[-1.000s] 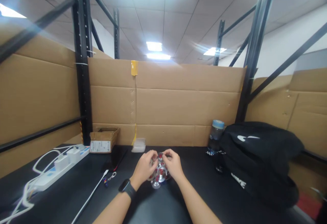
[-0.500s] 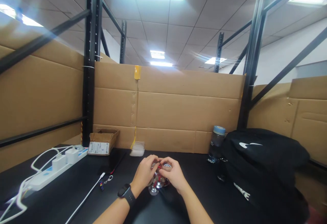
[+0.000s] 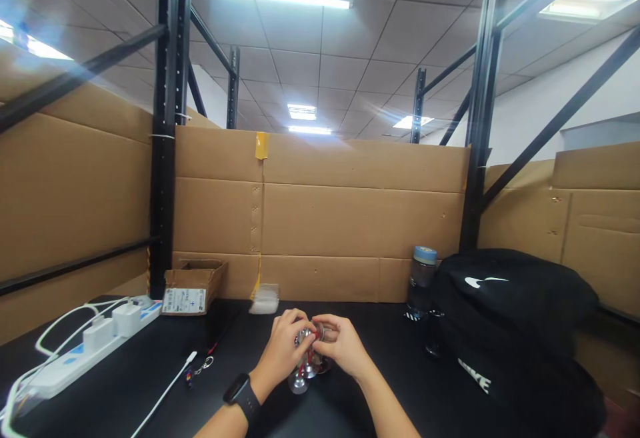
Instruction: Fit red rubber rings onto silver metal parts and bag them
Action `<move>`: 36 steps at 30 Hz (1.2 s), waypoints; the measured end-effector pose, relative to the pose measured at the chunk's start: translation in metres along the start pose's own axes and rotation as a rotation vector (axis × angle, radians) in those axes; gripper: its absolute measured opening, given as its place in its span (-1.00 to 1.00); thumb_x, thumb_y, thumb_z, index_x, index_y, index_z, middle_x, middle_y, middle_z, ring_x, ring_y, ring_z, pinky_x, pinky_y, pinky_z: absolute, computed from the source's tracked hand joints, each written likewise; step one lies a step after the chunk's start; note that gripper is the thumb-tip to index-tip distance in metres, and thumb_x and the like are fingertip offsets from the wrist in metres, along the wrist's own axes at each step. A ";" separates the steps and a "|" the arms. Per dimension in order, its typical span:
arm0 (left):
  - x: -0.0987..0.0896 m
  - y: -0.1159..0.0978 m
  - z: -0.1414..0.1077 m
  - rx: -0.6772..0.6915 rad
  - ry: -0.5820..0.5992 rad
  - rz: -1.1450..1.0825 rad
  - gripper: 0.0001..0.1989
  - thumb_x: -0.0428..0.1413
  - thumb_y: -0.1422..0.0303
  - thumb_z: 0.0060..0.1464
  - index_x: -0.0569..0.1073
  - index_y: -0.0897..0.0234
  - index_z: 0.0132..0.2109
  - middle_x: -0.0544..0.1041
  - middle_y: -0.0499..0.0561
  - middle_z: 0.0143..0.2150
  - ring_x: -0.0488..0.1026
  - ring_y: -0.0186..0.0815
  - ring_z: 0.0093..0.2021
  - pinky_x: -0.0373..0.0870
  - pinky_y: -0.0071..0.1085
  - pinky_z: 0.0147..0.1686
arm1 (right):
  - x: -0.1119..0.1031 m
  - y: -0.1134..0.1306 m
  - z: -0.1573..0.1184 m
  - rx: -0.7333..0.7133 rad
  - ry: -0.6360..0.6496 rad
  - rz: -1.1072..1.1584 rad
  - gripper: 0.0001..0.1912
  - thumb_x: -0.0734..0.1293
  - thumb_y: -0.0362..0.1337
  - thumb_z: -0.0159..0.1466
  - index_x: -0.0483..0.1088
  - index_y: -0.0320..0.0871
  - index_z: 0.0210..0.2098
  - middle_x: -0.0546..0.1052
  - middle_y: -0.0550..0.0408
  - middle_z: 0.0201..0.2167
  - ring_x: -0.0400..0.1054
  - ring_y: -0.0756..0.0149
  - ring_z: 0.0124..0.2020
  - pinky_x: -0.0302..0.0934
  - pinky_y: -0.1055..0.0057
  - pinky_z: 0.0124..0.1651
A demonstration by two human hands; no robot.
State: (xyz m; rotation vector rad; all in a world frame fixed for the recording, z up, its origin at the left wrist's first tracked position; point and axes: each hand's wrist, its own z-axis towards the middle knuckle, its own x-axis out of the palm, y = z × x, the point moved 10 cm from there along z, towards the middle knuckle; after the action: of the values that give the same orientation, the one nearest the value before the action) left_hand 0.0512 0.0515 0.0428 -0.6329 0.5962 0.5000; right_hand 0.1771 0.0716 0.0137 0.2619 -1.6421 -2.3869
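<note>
A cluster of shiny silver round metal pieces with red parts point(image 3: 310, 366) is between my hands, low in the middle of the head view. Its exact kind is too small and too covered to make out. My left hand point(image 3: 286, 346), with a black watch on the wrist, pinches the cluster's upper left side between thumb and fingers. From the other side my right hand point(image 3: 344, 345) grips its upper right, fingertips nearly touching those of the left. The lower pieces hang or rest just over the black table point(image 3: 390, 385); I cannot tell which.
A white power strip point(image 3: 65, 366) with plugs and cables lies left, near an open cardboard box point(image 3: 195, 285). A white cable point(image 3: 167, 385) and a small keychain point(image 3: 200, 371) are nearer. A water bottle point(image 3: 421, 285) and black bag point(image 3: 515, 318) stand right. Cardboard point(image 3: 320, 225) walls the back.
The view has shifted slightly, so the surroundings sit a little further left. My fingers have shifted slightly on the metal cluster, and both hands still hold it.
</note>
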 end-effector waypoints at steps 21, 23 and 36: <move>-0.005 -0.004 0.003 0.019 0.028 -0.138 -0.87 0.09 0.27 0.26 0.53 0.14 -0.20 0.43 0.08 0.01 0.31 -0.11 0.09 0.25 -0.12 0.09 | 0.008 0.012 -0.003 -0.058 0.087 0.030 -0.36 0.66 -0.23 -0.12 0.43 -0.10 -0.08 0.53 0.09 -0.17 0.51 0.22 -0.18 0.40 0.27 -0.06; -0.006 -0.003 0.005 0.047 0.047 -0.081 -0.90 0.10 0.31 0.24 0.52 0.15 -0.19 0.44 0.08 0.00 0.31 -0.10 0.09 0.24 -0.12 0.08 | 0.003 0.014 -0.002 -0.060 0.050 0.043 -0.48 0.64 -0.18 -0.06 0.43 -0.12 -0.18 0.52 0.11 -0.25 0.51 0.24 -0.22 0.40 0.29 -0.09; -0.014 0.003 0.006 -0.003 -0.045 -0.151 -0.86 0.02 0.33 0.27 0.47 0.18 -0.17 0.44 0.11 -0.02 0.36 -0.11 0.06 0.29 -0.16 0.04 | 0.000 0.006 0.006 -0.092 -0.009 -0.093 -0.48 0.63 -0.18 -0.08 0.49 -0.15 -0.15 0.58 0.00 -0.19 0.50 0.16 -0.17 0.40 0.29 -0.16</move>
State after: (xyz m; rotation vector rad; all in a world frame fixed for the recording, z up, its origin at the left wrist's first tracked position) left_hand 0.0415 0.0548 0.0546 -0.6625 0.5014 0.3732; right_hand 0.1762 0.0753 0.0211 0.3179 -1.5512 -2.5282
